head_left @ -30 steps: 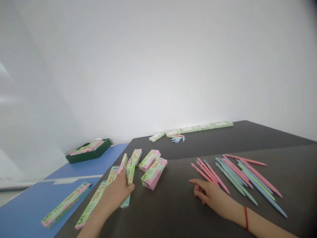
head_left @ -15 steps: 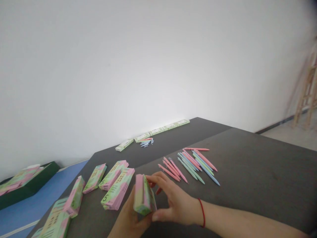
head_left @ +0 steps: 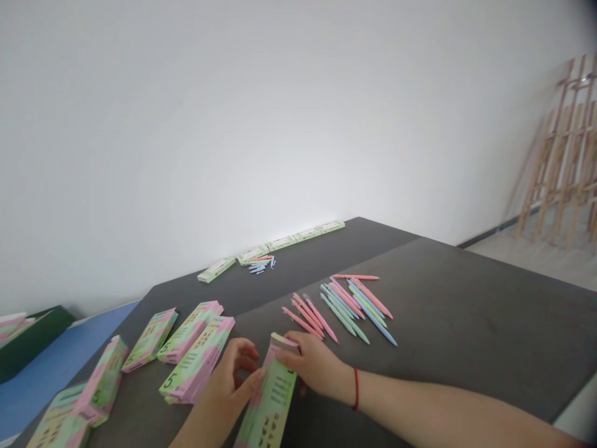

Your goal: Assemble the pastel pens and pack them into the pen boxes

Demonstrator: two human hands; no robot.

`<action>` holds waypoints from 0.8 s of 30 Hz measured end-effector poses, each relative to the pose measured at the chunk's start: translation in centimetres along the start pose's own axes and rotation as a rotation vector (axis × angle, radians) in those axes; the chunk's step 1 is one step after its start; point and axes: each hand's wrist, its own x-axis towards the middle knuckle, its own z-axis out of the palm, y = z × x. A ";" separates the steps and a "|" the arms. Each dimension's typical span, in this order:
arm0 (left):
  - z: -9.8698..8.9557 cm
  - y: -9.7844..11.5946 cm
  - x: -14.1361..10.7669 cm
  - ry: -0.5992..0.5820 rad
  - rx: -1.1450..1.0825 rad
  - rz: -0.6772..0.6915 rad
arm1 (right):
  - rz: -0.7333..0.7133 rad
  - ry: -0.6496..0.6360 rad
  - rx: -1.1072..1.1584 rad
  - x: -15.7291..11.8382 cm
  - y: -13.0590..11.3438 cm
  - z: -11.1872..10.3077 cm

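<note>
A long flat green-and-pink box lies lengthwise on the dark grey table, held by both hands. My left hand grips its left side near the middle. My right hand, with a red band at the wrist, pinches the box's far end. Just beyond the right hand lies a loose spread of pink, green and blue pens.
Stacks of matching boxes lie to the left, more near the table's left edge. A row of boxes and small blue caps sit along the far wall. A dark green tray rests on a blue surface; wooden frames lean at right.
The box was lifted from the left pile by my left hand, stood on edge between both hands, and now lies flatter with its length toward me. The view has swung right.
</note>
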 end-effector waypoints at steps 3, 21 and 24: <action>1.0 1.2 -0.3 0.173 0.307 0.144 | 0.055 0.004 0.003 1.2 1.2 -0.5; 4.2 0.5 -0.4 0.050 0.173 -0.053 | 0.129 -0.099 -0.321 1.0 1.3 -0.8; 3.9 0.4 0.1 0.069 0.153 -0.097 | 0.067 -0.041 -0.545 0.7 -0.4 -2.8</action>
